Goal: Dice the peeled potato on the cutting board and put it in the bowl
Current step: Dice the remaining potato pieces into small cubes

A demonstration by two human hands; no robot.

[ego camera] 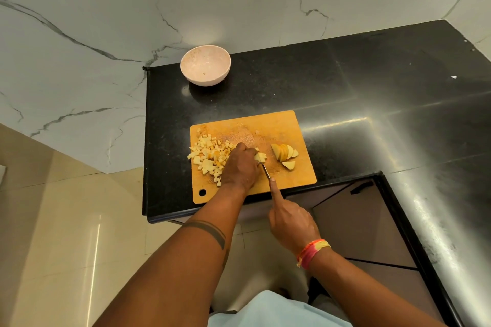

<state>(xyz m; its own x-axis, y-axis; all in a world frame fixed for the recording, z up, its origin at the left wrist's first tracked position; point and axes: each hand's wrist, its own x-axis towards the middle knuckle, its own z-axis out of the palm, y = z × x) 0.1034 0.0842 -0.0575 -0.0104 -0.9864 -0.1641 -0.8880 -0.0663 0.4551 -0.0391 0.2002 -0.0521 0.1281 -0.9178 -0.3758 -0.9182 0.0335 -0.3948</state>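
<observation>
Nearest the camera, a knife [266,172] is gripped in the right hand [291,223], the fingers curled round the handle and the forefinger laid straight along the back of the blade — a hold that is judged to give downward control for short chopping strokes. Just beyond, the left hand [241,164] is set knuckles-up on a small clump of potato strips [261,157], its fingers curled down on them so that the pieces are pinned beside the blade and the fingertips are kept tucked back from the edge. All of this is done on a wooden cutting board [281,124], laid close to the front edge of the counter, probably so that it can be reached without stretching. To the left of the held clump a loose heap of diced potato [208,158] is spread, pushed aside, it seems, to keep the cutting spot free; to the right a few uncut slices [284,152] are waiting, fanned together, with one more lying just in front of them. The task is judged roughly two thirds through, nothing yet having been moved across. Further back a pale bowl [205,65] is stood well apart from the board, near the counter's far left corner, with only a speck seen inside. The black stone counter [372,82] is polished and streaked with glare — beyond it white marble-veined wall is seen, and cream floor tiles lie to the left.
</observation>
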